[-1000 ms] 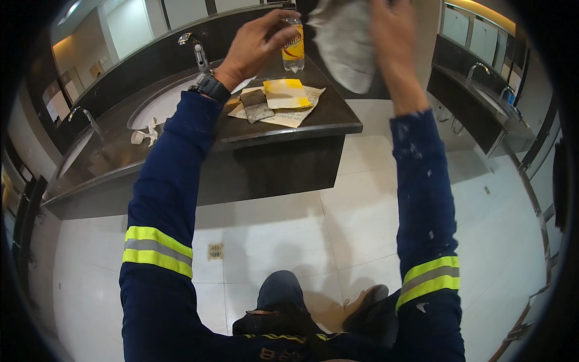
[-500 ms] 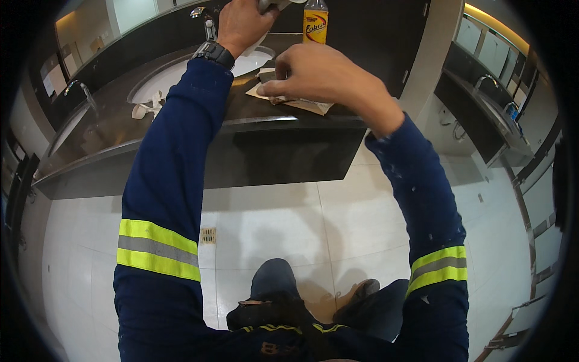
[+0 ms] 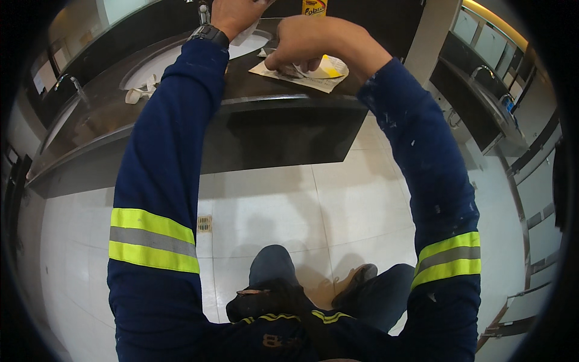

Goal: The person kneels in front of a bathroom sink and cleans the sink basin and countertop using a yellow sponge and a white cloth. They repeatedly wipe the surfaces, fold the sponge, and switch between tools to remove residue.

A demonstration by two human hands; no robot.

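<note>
My left hand is at the top edge beside the sink, its fingers closed around a whitish thing. Most of that thing is hidden or cut off, so its kind cannot be told. On the dark counter lies a sheet of printed paper, with a yellow and white patch showing on it. My right hand reaches down over the paper, fingers bent and gripping at its left part. A bottle with a yellow label stands behind the right hand, its top out of view.
A white sink basin is set into the counter, with a chrome tap behind it. Small white pieces lie near its front rim. Another tap is further left. A second counter stands at the right, above pale floor tiles.
My right hand has come down onto the paper, and the yellow and white patch now shows. My left hand stays by the sink. The view has tilted down slightly.
</note>
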